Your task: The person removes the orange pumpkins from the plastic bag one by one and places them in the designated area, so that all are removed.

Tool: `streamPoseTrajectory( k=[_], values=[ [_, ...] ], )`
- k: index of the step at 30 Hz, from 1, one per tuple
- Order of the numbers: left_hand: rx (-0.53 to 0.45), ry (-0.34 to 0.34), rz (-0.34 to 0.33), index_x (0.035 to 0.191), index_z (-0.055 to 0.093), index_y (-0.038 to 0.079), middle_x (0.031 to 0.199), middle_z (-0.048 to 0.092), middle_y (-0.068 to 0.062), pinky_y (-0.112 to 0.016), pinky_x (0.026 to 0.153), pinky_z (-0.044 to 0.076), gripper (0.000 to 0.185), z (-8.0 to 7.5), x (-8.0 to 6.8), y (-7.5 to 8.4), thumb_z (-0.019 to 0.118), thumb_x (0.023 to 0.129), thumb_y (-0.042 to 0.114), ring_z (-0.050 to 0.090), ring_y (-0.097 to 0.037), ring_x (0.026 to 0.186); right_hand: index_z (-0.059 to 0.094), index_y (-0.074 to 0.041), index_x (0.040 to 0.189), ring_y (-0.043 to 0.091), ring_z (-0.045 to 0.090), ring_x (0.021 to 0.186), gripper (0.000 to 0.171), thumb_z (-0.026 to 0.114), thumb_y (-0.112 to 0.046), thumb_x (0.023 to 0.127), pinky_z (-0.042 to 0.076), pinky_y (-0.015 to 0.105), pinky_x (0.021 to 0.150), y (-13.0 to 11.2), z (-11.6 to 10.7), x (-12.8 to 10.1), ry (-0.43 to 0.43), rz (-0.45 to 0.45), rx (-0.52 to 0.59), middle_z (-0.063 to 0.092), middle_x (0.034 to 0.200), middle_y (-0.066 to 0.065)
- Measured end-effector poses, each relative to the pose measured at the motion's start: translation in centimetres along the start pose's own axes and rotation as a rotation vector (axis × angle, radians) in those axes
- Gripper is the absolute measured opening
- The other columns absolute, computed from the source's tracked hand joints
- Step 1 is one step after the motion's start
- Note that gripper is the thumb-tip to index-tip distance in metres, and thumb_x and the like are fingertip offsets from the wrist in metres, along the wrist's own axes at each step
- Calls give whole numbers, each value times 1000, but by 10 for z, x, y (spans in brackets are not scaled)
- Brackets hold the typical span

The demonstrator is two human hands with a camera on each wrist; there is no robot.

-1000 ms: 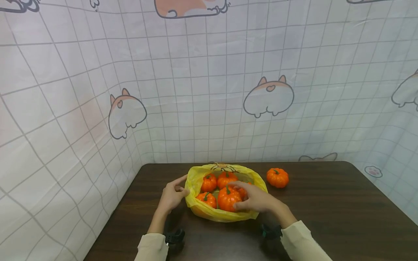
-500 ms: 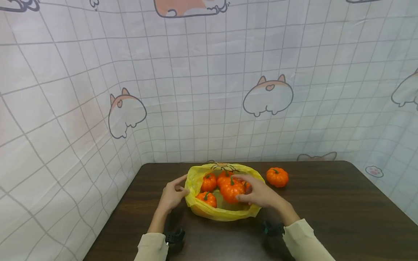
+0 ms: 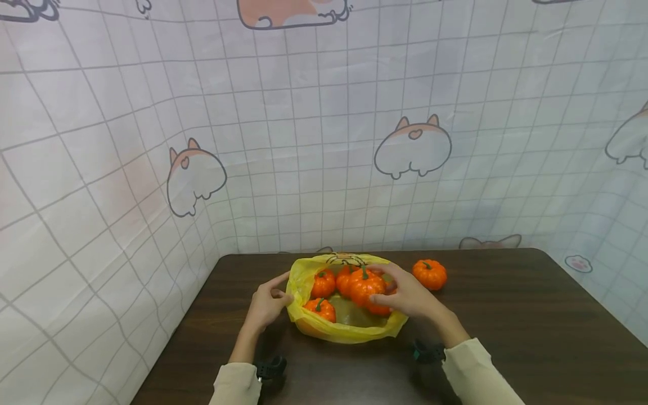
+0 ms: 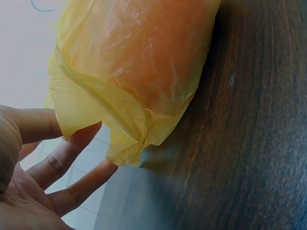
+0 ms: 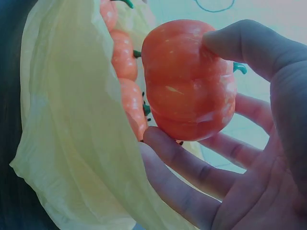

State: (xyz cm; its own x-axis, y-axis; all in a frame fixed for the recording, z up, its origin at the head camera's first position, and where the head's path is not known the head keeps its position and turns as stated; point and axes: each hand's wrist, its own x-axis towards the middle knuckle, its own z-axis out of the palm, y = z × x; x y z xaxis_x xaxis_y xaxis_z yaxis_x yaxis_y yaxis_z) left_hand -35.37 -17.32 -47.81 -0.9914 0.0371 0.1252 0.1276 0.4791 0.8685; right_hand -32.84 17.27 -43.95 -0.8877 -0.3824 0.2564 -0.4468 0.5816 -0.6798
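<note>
- Right now the right hand [image 3: 407, 297] grips a pumpkin [image 3: 365, 288], thumb on one flank and fingers curled under the other, as the right wrist view [image 5: 189, 79] shows plainly.
- That pumpkin sits raised over the open mouth of the yellow bag [image 3: 344, 332], stem up, with the other pumpkins below and to the left of it.
- Meanwhile the left hand [image 3: 265, 305] pinches the bag's left rim; the left wrist view shows fingers [image 4: 72, 153] lying against the plastic [image 4: 129, 72].
- One more pumpkin, the loose one [image 3: 430, 274], rests on the table [image 3: 531, 315] just right of the bag, nearer the right hand.
- Hidden: the held pumpkin covers part of the bag's contents, so their count is unsure; the bag's base is out of sight.
</note>
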Motion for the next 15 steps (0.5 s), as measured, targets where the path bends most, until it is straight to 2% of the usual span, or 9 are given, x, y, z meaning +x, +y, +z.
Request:
streamPoseTrajectory(
  k=[7,15],
  values=[
    [-1,7,-3,137,53,35,80,70,-5,-28,48,32,58,0,0,0,70,86,13,43,-16,53,47,-26,140,24,56,94,66,74,-42,81,51,32,69,3,-5,-3,14,37,18,48,130,9],
    [-7,12,-9,137,54,35,80,70,-5,-28,49,33,59,1,1,-2,71,85,13,45,-17,56,44,-32,140,26,56,94,64,72,-43,83,53,33,61,8,-12,-2,32,88,71,42,134,12]
  ],
)
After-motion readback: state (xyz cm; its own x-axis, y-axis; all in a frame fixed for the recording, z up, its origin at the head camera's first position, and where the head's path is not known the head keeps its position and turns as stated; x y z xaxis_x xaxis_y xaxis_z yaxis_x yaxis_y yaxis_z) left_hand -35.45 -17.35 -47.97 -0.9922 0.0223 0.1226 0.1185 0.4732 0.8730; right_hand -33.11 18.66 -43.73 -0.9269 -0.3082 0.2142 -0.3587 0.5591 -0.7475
